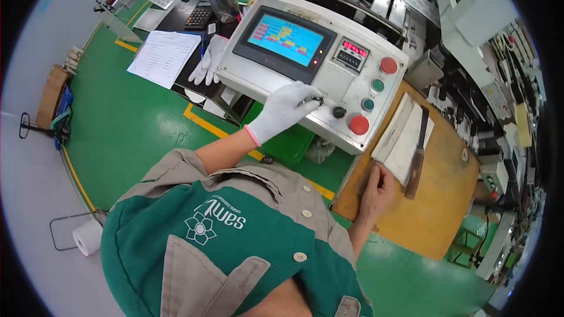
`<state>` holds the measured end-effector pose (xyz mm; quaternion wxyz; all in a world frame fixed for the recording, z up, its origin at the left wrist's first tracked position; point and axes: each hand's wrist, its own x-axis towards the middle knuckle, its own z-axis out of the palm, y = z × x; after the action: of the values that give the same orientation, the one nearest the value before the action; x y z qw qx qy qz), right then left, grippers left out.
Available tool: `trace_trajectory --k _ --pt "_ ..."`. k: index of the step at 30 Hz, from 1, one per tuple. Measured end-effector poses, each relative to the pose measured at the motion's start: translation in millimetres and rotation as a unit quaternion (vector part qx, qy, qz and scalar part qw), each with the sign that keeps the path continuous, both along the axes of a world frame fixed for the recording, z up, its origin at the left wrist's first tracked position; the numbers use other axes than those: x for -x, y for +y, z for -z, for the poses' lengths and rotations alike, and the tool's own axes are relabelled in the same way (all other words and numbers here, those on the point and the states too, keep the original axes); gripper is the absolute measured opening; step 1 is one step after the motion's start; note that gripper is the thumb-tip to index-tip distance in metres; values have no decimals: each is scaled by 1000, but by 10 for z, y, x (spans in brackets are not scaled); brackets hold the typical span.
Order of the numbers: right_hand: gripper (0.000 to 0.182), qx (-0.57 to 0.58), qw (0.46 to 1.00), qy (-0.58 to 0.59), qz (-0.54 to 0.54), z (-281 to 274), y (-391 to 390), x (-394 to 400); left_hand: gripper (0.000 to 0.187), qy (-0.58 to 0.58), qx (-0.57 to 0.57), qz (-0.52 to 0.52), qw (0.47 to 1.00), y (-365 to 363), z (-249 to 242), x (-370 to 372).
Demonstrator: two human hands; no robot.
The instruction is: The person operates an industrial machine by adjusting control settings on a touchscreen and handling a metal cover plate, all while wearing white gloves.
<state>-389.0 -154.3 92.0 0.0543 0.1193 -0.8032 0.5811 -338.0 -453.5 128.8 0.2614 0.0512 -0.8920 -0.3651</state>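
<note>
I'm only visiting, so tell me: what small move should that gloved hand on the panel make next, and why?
Probably a slight turn of the small black knob with the gloved left hand, while watching the screen. The fingertips are already at that knob, and the screen is lit, so it might show any effect. I can't tell what the knob controls.

White glove (283, 110), black knob (319, 100)

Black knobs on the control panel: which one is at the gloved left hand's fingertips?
The left black knob, partly covered by the gloved left hand; the right black knob, beside the lower red button, is uncovered, with no fingers on it.
</note>
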Motion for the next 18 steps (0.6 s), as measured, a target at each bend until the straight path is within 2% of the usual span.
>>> trace_trajectory --k 12,14,18 --pt "14 14 1000 -14 1 5 4 -3 20 -54 -15 -19 998 32 -20 -10" --pt "14 15 1000 -14 0 0 4 -6 16 -5 -3 -22 1000 31 8 3" --pt "13 9 1000 -4 2 -8 3 -10 15 0 5 -23 1000 38 -17 0"
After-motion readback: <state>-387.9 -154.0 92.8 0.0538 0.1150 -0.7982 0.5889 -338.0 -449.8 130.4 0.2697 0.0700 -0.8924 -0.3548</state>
